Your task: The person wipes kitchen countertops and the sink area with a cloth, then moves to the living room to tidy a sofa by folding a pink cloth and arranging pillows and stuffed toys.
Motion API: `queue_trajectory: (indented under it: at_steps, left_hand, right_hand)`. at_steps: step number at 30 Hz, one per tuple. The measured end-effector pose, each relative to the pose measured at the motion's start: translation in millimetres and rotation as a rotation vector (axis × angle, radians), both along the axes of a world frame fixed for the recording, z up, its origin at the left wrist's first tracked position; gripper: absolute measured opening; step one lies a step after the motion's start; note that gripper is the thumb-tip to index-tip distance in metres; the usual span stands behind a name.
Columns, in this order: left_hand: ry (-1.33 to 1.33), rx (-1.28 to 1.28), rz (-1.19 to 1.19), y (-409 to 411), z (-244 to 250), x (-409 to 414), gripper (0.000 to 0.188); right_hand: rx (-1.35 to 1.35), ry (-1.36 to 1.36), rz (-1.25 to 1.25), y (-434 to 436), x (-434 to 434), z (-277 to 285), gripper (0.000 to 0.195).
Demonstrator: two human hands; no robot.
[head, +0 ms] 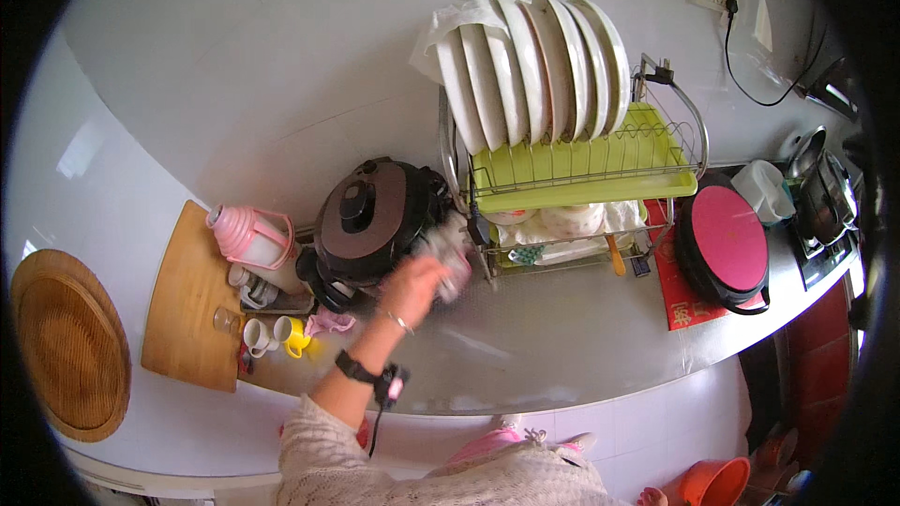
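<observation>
My left hand (416, 284), blurred by motion, grips a whitish-pink cloth (450, 260) between the black electric pressure cooker (373, 221) and the dish rack (485, 270). Only a few fingers of my right hand (652, 497) show at the bottom edge, beside an orange bucket (724, 481); what it holds cannot be made out. White plates (517, 77) stand on edge in the rack's top tier above a green tray (583, 186). Bowls (573, 218) sit in the lower tier.
Left of the cooker are a pink-topped bottle (249, 242), a white mug (259, 337), a yellow mug (292, 336) and a wooden board (190, 302). A black pan with a pink disc (731, 239) stands at right, near the stove (830, 260).
</observation>
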State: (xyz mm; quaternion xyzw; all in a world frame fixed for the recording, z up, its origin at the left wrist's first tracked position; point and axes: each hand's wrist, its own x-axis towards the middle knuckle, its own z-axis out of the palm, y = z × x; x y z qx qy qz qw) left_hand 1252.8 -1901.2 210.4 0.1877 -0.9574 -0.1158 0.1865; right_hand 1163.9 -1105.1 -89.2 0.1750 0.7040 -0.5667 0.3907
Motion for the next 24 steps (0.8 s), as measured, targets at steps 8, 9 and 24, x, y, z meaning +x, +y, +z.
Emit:
queue_trajectory:
  at_steps: [8, 9, 24]
  left_hand:
    - [0.005, 0.322, -0.306, 97, -132, 20, 0.029]
    - [-0.139, 0.218, -0.336, 110, -160, 22, 0.032]
    - [-0.346, -0.034, -0.285, 164, -226, -236, 0.048]
  right_hand:
    - [0.525, 0.488, 0.633, -66, 15, 65, 0.017]
    - [0.509, 0.427, 0.549, -69, 21, 70, 0.018]
    - [0.674, 0.220, 0.237, 17, 150, 80, 0.026]
